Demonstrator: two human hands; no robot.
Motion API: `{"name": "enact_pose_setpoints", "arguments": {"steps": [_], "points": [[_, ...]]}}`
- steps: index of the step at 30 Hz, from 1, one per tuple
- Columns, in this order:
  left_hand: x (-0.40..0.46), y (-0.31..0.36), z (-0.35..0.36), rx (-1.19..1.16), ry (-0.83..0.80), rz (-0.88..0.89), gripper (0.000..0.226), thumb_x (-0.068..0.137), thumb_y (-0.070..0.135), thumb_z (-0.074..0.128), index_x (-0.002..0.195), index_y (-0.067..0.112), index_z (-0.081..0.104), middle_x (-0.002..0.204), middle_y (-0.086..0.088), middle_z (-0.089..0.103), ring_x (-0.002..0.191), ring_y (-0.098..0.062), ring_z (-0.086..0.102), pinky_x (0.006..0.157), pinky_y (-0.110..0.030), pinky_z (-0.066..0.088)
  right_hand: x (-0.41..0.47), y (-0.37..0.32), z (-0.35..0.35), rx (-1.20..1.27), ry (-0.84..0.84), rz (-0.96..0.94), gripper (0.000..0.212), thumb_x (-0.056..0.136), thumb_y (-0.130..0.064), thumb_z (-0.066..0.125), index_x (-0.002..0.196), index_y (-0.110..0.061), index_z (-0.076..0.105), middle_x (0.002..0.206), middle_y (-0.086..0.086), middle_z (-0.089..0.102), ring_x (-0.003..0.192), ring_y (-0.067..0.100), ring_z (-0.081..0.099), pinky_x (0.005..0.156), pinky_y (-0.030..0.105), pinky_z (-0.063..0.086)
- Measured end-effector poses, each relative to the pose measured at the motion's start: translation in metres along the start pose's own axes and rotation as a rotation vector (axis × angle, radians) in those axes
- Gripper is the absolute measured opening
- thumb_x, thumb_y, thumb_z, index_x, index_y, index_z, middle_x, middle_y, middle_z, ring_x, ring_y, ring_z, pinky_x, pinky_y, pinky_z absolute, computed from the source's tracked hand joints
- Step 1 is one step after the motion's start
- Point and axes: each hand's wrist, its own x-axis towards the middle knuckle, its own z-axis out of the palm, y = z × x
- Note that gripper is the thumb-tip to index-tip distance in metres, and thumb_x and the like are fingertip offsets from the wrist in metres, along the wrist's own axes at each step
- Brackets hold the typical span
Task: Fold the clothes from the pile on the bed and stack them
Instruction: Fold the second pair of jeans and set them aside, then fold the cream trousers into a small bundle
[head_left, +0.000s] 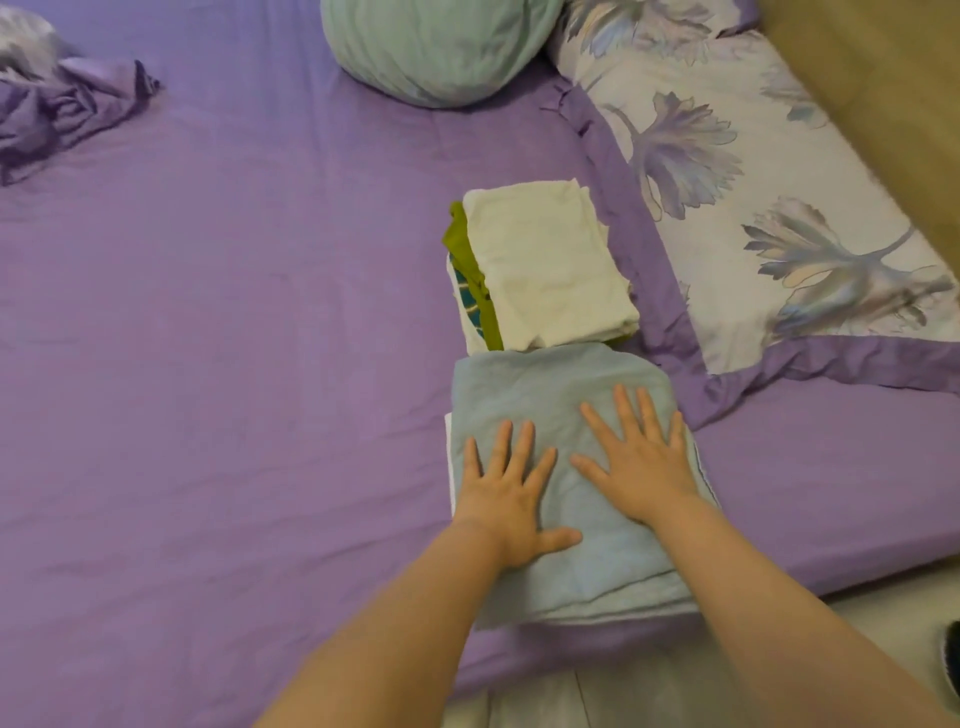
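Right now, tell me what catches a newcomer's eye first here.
Both hands, left hand and right hand, press flat on a folded light blue cloth at the purple bed's near edge. Just beyond it sits a stack topped by a white folded piece, beside a floral pillow.

All cloth here, and all of it matt. The bed sheet (234, 338) is a soft purple fabric, lightly creased, no shine anywhere. At the near edge of the bed, the folded light-blue garment (561, 379) shows a fine crinkled weave, dull and slightly rumpled. Just beyond it, the white folded piece (550, 265) looks like plain cotton, softly wrinkled, with an olive-green cloth (460, 234) peeking out beneath. The pale-green cushion (436, 47) at the far edge has a ribbed, gathered fabric cover. The floral pillowcase (753, 197) by the right edge is smoother printed cloth. Crumpled purple fabric (67, 109) lies in the far left corner.
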Motion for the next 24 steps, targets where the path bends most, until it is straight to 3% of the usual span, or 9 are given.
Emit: {"name": "enact_pose_setpoints", "arguments": {"steps": [3,5,7,9,14,17,24], "points": [[-0.015,0.003,-0.026,-0.01,-0.057,-0.004,0.087,0.085,0.07,0.039,0.152,0.029,0.0,0.157,-0.003,-0.023,0.144,-0.03,-0.022,0.115,-0.058,-0.002,-0.008,-0.018,-0.025,-0.079,-0.129,0.07,0.07,0.093,-0.064,0.021,0.149,-0.036,-0.01,0.158,0.007,-0.017,0.145,0.031,-0.015,0.113,0.058,0.002],[-0.036,-0.001,-0.04,-0.025,-0.02,-0.005,0.07,0.089,0.05,0.048,0.149,0.024,0.022,0.158,-0.007,0.004,0.144,-0.031,0.006,0.113,-0.05,0.017,-0.02,-0.035,-0.045,-0.084,-0.145,0.094,0.068,0.096,-0.053,0.03,0.152,-0.027,0.001,0.159,0.012,-0.004,0.145,0.035,-0.003,0.114,0.053,0.013],[-0.065,-0.013,-0.051,-0.051,0.025,-0.07,0.05,0.089,0.036,0.05,0.135,0.018,0.041,0.142,-0.01,0.038,0.13,-0.03,0.033,0.102,-0.043,0.03,-0.036,-0.053,-0.063,-0.057,-0.089,-0.013,0.058,0.097,-0.043,0.036,0.148,-0.02,0.021,0.153,0.01,0.025,0.139,0.032,0.026,0.107,0.042,0.03],[-0.097,-0.028,-0.061,-0.067,0.01,-0.147,0.039,0.089,0.03,0.048,0.125,0.015,0.048,0.124,-0.012,0.055,0.118,-0.033,0.046,0.097,-0.042,0.033,-0.055,-0.071,-0.076,-0.062,-0.033,-0.166,0.05,0.096,-0.037,0.037,0.143,-0.023,0.031,0.138,0.002,0.049,0.121,0.026,0.049,0.094,0.034,0.039],[-0.18,-0.077,-0.076,-0.062,-0.031,-0.286,0.037,0.092,0.032,0.045,0.124,0.013,0.052,0.124,-0.014,0.058,0.118,-0.034,0.049,0.102,-0.041,0.031,-0.091,-0.133,-0.104,-0.054,-0.025,-0.355,0.04,0.094,-0.036,0.035,0.132,-0.025,0.045,0.124,0.0,0.06,0.111,0.024,0.056,0.089,0.033,0.042],[-0.234,-0.108,-0.079,-0.124,-0.042,-0.375,0.038,0.095,0.032,0.042,0.126,0.013,0.053,0.128,-0.014,0.057,0.119,-0.034,0.051,0.098,-0.038,0.039,-0.104,-0.183,-0.124,-0.065,-0.013,-0.433,0.031,0.095,-0.032,0.034,0.117,-0.021,0.053,0.118,0.001,0.062,0.107,0.025,0.058,0.084,0.033,0.044],[-0.366,-0.184,-0.081,-0.237,-0.003,-0.51,0.039,0.098,0.03,0.039,0.127,0.008,0.053,0.129,-0.017,0.055,0.118,-0.035,0.051,0.094,-0.04,0.043,-0.145,-0.328,-0.164,-0.163,0.076,-0.689,0.029,0.091,-0.032,0.035,0.108,-0.019,0.055,0.115,0.007,0.063,0.108,0.031,0.056,0.083,0.034,0.043]]}}
